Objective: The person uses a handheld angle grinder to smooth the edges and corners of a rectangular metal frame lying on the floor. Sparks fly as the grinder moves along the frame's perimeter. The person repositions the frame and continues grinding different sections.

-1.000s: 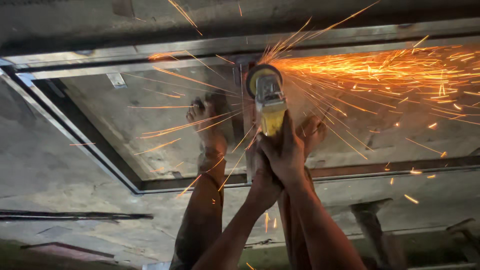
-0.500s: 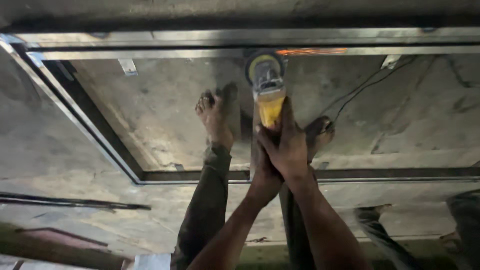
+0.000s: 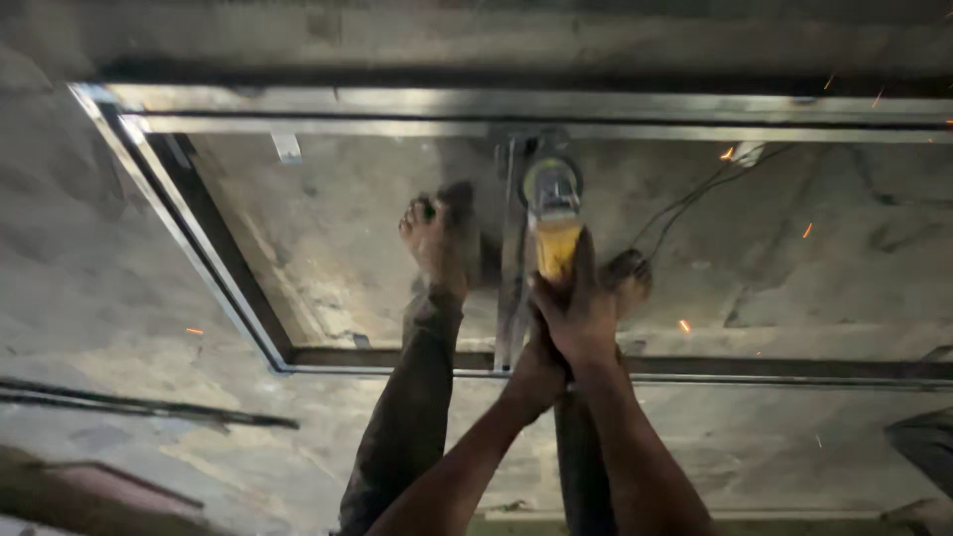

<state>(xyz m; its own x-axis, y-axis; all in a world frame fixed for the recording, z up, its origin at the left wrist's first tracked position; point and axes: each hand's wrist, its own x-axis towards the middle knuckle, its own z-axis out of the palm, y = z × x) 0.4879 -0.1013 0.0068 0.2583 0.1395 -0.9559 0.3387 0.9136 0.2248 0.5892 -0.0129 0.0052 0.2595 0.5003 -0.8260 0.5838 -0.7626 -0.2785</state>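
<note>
Both my hands grip a yellow angle grinder (image 3: 554,213) held out in front of me. My right hand (image 3: 581,303) wraps the yellow body from above. Under and behind it, my left hand (image 3: 536,362) clasps the rear of the tool. The grinder's disc end sits close to the far rail of a rectangular steel frame (image 3: 397,104) lying on the concrete floor, beside an upright cross bar (image 3: 511,258). My bare left foot (image 3: 437,233) and right foot (image 3: 630,278) stand inside the frame. A few faint sparks (image 3: 730,154) float to the right.
A dark cable (image 3: 695,194) runs from the grinder toward the upper right. A thin metal rod (image 3: 139,407) lies on the floor at the lower left. A dark object (image 3: 923,442) sits at the right edge. The frame's near rail (image 3: 774,369) crosses under my legs.
The heavy shower of sparks seen a second ago has died down to a few stray ones. The grinder has stayed at the far rail, and my hands keep the same grip.
</note>
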